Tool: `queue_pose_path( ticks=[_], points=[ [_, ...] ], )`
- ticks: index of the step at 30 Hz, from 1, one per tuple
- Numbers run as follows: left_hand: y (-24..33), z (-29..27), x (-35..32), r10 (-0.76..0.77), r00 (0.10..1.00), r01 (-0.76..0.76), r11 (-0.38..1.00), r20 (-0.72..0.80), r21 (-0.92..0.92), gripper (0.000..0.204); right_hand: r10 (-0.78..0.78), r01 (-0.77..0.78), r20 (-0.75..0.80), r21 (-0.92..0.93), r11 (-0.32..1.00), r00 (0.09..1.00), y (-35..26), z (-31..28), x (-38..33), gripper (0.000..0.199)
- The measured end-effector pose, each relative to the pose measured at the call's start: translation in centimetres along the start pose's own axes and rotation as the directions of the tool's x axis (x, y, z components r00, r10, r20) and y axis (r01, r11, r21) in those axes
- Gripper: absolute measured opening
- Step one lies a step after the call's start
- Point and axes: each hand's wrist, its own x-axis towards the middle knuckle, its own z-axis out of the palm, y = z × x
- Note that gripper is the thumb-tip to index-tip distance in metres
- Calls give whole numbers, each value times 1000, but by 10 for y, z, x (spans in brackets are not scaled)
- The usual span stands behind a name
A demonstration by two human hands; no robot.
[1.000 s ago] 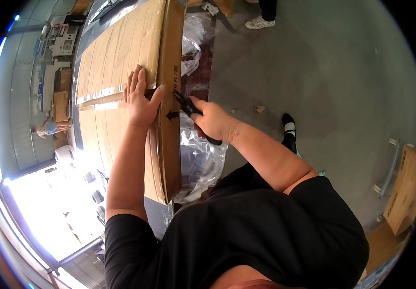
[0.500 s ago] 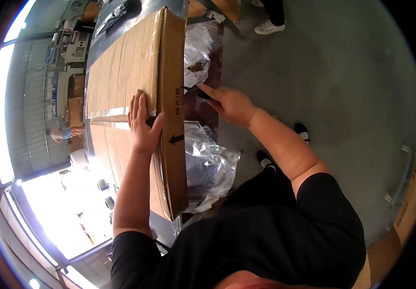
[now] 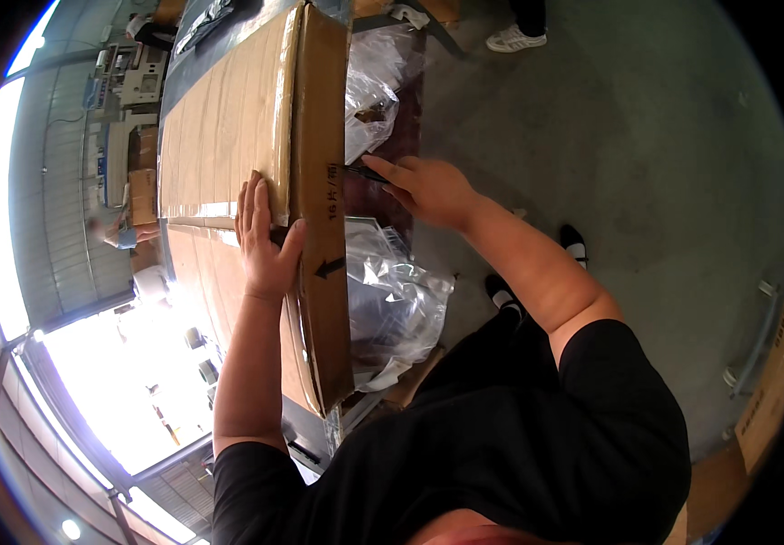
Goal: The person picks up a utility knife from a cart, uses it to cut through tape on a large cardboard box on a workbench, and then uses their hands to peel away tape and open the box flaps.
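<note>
Resting palm-down on a long, creased cardboard box (image 3: 319, 236) left of center, the left hand (image 3: 269, 263) is holding its fingers slightly parted, gripping nothing. Near mid-frame, the right hand (image 3: 433, 193) is curling its fingers around a slim black tool (image 3: 370, 173), pointing it at the box's side. Glossy tape (image 3: 280, 100) is lining one edge; crumpled clear plastic (image 3: 396, 309) is lying right of the box.

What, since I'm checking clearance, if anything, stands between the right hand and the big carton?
Only the dark tool in the right hand, its tip at the right side of the carton; whether it touches is unclear. Nothing else visible blocks that gap.
</note>
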Motion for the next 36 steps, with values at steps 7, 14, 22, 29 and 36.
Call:
queue_pose_path(
  ticks=[7,14,22,29,36],
  points=[
    [-2,0,2,28,1000,-29,999,-10,-43,76,-43,43,-56,-5,999,998,11,9,-1,51],
    [-4,3,1,53,999,-53,998,3,-27,76,-32,29,-24,-109,994,999,35,24,-15,60],
    [-7,1,-1,14,1000,-14,998,-3,-60,76,289,-235,-24,516,823,957,-19,18,-19,53],
    [-3,0,-1,24,1000,-25,999,-10,-30,75,475,-498,309,794,349,824,-50,33,-21,57],
    [-3,3,0,31,999,-32,999,-28,-26,74,501,-491,307,822,289,809,-57,34,-26,56]
  ],
)
